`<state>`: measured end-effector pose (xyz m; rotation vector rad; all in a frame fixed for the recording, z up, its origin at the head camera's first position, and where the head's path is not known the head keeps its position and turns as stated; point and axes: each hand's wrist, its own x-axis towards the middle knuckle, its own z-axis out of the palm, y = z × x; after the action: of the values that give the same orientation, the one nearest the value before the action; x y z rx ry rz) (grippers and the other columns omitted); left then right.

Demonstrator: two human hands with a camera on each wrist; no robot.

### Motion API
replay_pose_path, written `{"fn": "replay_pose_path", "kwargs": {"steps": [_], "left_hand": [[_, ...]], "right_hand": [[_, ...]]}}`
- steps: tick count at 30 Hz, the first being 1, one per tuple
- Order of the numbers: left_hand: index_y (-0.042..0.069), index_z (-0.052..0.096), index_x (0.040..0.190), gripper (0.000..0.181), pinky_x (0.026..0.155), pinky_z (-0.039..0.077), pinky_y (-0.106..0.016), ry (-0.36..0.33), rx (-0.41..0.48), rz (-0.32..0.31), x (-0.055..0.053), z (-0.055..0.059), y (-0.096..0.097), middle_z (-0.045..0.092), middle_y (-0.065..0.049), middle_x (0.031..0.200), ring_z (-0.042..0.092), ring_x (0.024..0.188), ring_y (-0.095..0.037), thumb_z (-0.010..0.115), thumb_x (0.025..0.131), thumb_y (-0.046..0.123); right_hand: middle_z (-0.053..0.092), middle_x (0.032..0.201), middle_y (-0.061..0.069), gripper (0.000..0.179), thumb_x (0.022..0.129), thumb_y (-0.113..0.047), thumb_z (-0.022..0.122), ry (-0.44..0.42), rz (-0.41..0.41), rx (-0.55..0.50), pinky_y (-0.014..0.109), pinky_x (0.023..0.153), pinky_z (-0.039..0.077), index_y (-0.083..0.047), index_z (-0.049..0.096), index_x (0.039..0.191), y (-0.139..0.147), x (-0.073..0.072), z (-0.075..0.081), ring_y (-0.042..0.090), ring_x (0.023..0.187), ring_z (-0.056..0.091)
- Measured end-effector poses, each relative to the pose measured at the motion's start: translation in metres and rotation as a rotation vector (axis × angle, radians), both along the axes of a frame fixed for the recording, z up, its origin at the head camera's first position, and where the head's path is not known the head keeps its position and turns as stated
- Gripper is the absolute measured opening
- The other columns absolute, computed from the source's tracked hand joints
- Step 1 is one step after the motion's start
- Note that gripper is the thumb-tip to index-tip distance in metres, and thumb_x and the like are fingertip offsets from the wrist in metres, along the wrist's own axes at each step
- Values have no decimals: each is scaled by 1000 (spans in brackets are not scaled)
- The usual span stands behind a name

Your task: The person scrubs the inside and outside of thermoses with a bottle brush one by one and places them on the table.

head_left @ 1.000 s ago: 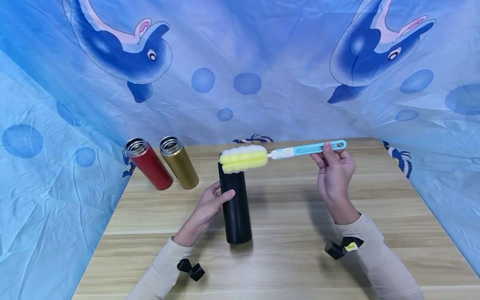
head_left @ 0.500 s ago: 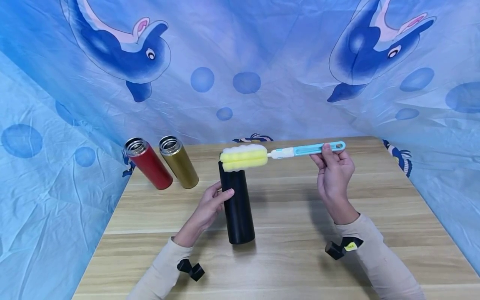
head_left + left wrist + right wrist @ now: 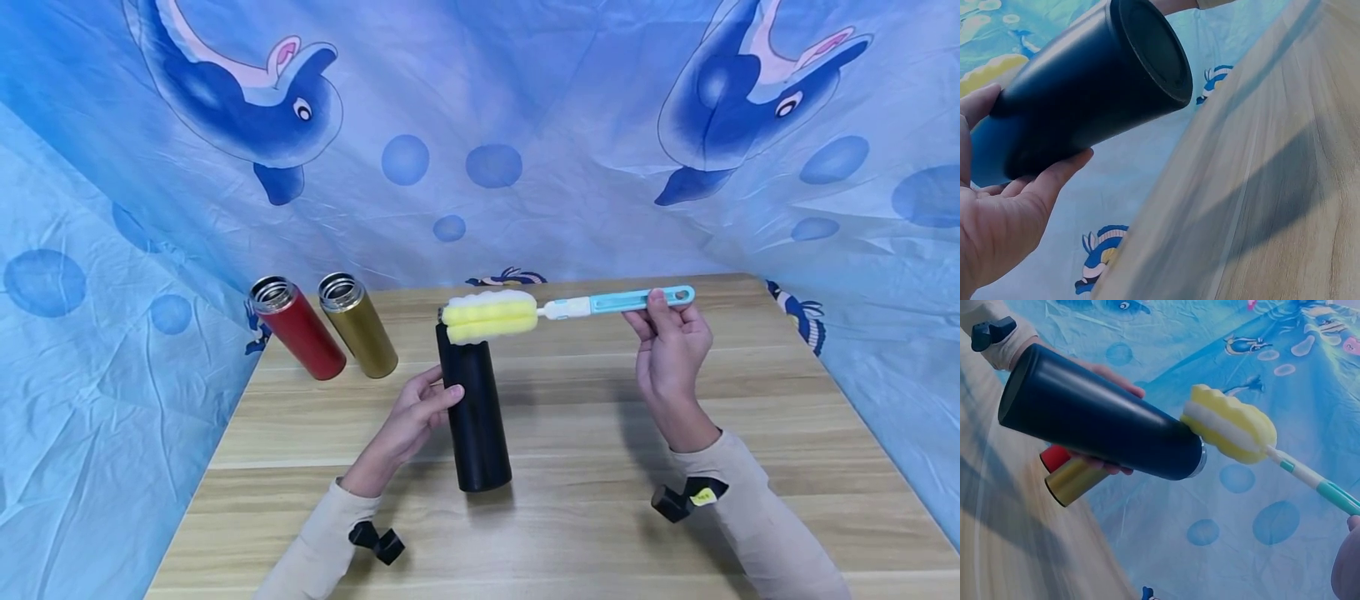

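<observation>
My left hand (image 3: 415, 414) grips a black insulated bottle (image 3: 477, 417) around its side, thumb across the front. In the left wrist view the bottle's base (image 3: 1159, 53) is lifted off the table and the bottle is tilted. My right hand (image 3: 672, 354) pinches the turquoise handle of a bottle brush (image 3: 491, 317) near its looped end. The brush's yellow and white sponge head lies level across the bottle's top in the head view and hides most of the mouth. Seen from the right wrist, the sponge (image 3: 1229, 422) is outside the bottle, right beside its rim.
A red bottle (image 3: 300, 329) and a gold bottle (image 3: 360, 325) stand lidless at the back left of the wooden table (image 3: 585, 517). Behind and beside the table hangs a blue curtain (image 3: 570, 225) with dolphin prints.
The black bottle's base has swung slightly to the right, so the bottle leans a little more. The brush and right hand have stayed nearly in place.
</observation>
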<state>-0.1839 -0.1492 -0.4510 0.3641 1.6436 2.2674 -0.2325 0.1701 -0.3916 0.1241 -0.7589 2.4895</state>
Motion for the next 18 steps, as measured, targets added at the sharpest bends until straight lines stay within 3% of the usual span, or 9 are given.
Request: {"fn": "replay_pose_path", "kwargs": {"steps": [13,18], "left_hand": [[-19,29,148,65,82,61,-30,-1,35,21,-2,3,-5,77,-1,105,74,95,-13,60,99,11],[-17,36,143,54,80,61,-28,21,66,13,-4,4,-7,77,-2,104,74,91,-12,57,101,9]], "right_hand": [[67,75,17,15,90,6,71,-51,44,71,28,65,61,10,57,90,5,14,-9,22,64,74],[68,75,17,10,93,9,67,-69,61,85,28,65,61,9,57,89,4,19,-12,22,64,74]]}}
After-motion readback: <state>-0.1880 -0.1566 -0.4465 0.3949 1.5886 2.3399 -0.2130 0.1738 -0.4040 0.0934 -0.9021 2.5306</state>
